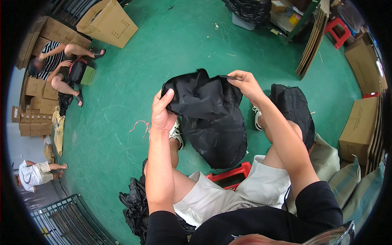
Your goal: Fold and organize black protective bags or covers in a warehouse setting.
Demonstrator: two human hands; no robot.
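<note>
Between my two hands a piece of black fabric (196, 96) is held up, creased and folded over, possibly a bag. My left hand (162, 110) grips its left side with the thumb on top and the fingers behind, out of sight. At the upper right edge, my right hand (244, 83) pinches the fabric between thumb and fingers. Below the held piece, a larger black fabric bundle (216, 141) stands between my feet, its top covered by the held piece. I cannot tell whether the two are joined.
A red stool (230, 176) shows between my legs. Another black bundle (292, 110) lies beside my right leg, and crumpled black plastic (136, 204) at my left. Stuffed sacks (345, 179) stand at the right. One person (57, 61) sits by cartons at the far left; another (36, 175) is below.
</note>
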